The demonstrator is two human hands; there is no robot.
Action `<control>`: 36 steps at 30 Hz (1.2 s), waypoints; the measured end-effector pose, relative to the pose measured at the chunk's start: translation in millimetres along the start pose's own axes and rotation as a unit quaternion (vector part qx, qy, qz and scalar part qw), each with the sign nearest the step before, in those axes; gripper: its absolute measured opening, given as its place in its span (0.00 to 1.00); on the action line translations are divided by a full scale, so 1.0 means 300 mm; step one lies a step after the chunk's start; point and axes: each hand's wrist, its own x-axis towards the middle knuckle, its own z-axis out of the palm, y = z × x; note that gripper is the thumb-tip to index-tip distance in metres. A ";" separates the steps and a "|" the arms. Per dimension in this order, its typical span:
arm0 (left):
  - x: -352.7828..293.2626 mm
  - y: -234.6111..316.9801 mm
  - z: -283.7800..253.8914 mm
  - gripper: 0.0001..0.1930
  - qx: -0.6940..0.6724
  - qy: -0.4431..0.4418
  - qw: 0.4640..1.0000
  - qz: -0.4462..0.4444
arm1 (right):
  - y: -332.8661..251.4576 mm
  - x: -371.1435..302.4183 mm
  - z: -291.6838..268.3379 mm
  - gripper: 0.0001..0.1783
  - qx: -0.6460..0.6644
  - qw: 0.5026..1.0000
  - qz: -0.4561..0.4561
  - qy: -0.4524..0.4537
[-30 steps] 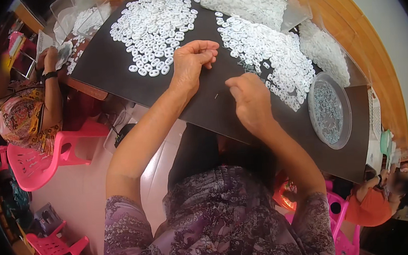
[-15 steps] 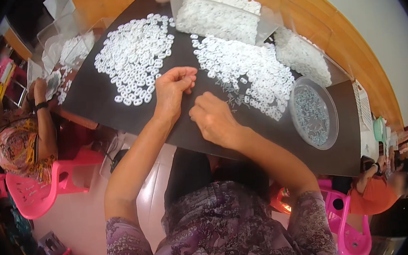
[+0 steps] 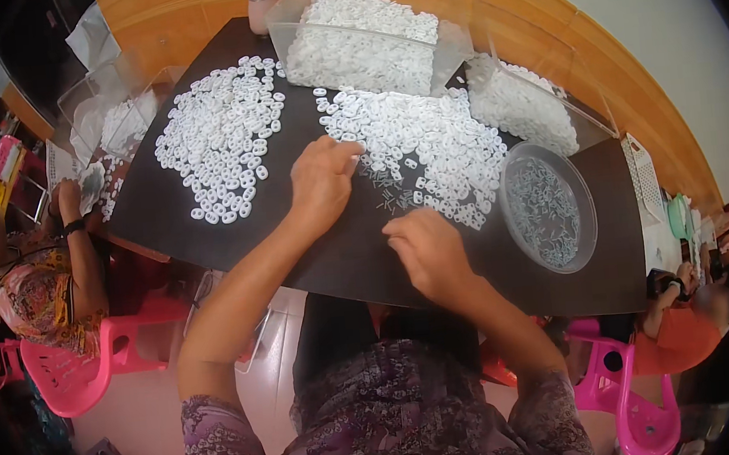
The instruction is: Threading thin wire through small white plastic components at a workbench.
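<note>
Pcs (image 3: 448, 138), wht, on worktop (image 3: 325, 270); L hand (image 3: 323, 183) curled alongside, R hand (image 3: 427, 252) curled nr screws (image 3: 390, 197), grip on either can't tell.

Through my remote view, two bare forearms (image 3: 252, 281), converging from either side. One left hand (image 3: 323, 183), set farther forward, fingers curled and directed right. One right hand (image 3: 429, 246), set farther back, back uppermost, fingers bent leftward. Hands apart; I cannot make out either grip
</note>
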 end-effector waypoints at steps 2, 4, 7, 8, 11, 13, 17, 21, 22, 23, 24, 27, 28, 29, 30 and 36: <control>0.035 0.026 0.037 0.08 0.047 0.009 0.998 0.049 | -0.001 -0.012 -0.028 0.07 -0.003 0.999 0.034 -0.003; 0.066 0.034 0.078 0.07 0.060 0.004 0.997 0.050 | -0.001 -0.017 -0.041 0.07 0.024 0.998 0.053 0.028; 0.106 0.033 0.117 0.05 0.125 0.006 0.991 0.057 | -0.009 -0.023 -0.042 0.06 0.039 0.996 0.071 0.043; 0.117 0.025 0.118 0.04 0.118 0.021 0.991 0.052 | -0.011 -0.026 -0.048 0.06 0.040 0.996 0.073 0.044; 0.105 0.010 0.104 0.03 0.110 0.001 0.993 0.050 | -0.002 -0.030 -0.060 0.06 0.039 0.995 0.066 0.069; 0.088 0.016 0.098 0.02 0.110 -0.031 0.992 0.050 | 0.010 -0.034 -0.061 0.06 0.046 0.994 0.075 0.064; 0.069 0.044 0.108 0.03 0.131 -0.079 0.985 0.083 | 0.012 -0.037 -0.050 0.12 0.062 0.993 0.072 0.063; 0.074 0.035 0.108 0.04 0.154 -0.098 0.980 0.077 | -0.002 -0.035 -0.047 0.09 0.064 0.993 0.080 0.064; 0.075 0.037 0.108 0.04 0.149 -0.100 0.981 0.079 | 0.000 -0.035 -0.052 0.06 0.060 0.993 0.083 0.066; 0.076 0.041 0.101 0.03 0.156 -0.101 0.979 0.079 | 0.004 -0.041 -0.051 0.06 0.057 0.992 0.087 0.066; 0.076 0.042 0.097 0.02 0.163 -0.102 0.978 0.078 | 0.009 -0.049 -0.046 0.06 0.061 0.991 0.092 0.070; 0.054 0.052 0.061 0.03 0.107 -0.072 0.990 0.060 | 0.016 -0.055 -0.039 0.06 0.071 0.988 0.108 0.087; 0.045 0.063 0.043 0.03 0.054 -0.062 0.996 0.035 | 0.017 -0.056 -0.037 0.05 0.074 0.985 0.122 0.102; 0.034 0.070 0.028 0.03 0.055 -0.064 0.996 0.034 | 0.019 -0.056 -0.035 0.05 0.075 0.984 0.123 0.101; 0.020 0.078 0.013 0.04 -0.100 -0.112 0.984 -0.092 | 0.022 -0.055 -0.034 0.05 0.117 0.975 0.160 0.104; -0.105 0.186 -0.074 0.06 -0.414 -0.143 0.842 -0.313 | -0.002 -0.022 -0.011 0.07 0.267 0.915 0.282 0.111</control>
